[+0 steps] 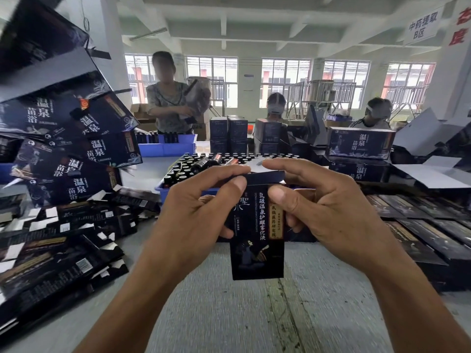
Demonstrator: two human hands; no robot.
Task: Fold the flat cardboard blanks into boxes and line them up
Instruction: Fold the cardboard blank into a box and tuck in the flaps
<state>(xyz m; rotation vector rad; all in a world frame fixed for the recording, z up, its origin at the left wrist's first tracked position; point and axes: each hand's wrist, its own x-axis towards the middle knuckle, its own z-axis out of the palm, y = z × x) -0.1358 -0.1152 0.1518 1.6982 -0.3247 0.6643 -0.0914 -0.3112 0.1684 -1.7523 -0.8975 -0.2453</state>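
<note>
I hold a small dark box (257, 238) upright above the grey table (254, 314), its printed front facing me. My left hand (201, 212) grips its left side, thumb on the front near the top. My right hand (326, 207) grips the right side, thumb on the front, fingers over the top flap (267, 175), which is bent forward. A heap of flat dark blanks (58, 245) lies on the table at my left. Rows of folded dark boxes (428, 233) lie on the right.
A blue crate (163, 191) of dark bottles stands just behind the box. Large dark cartons (76, 138) pile up at the left and more stand at the back right (360, 146). Three people work across the table.
</note>
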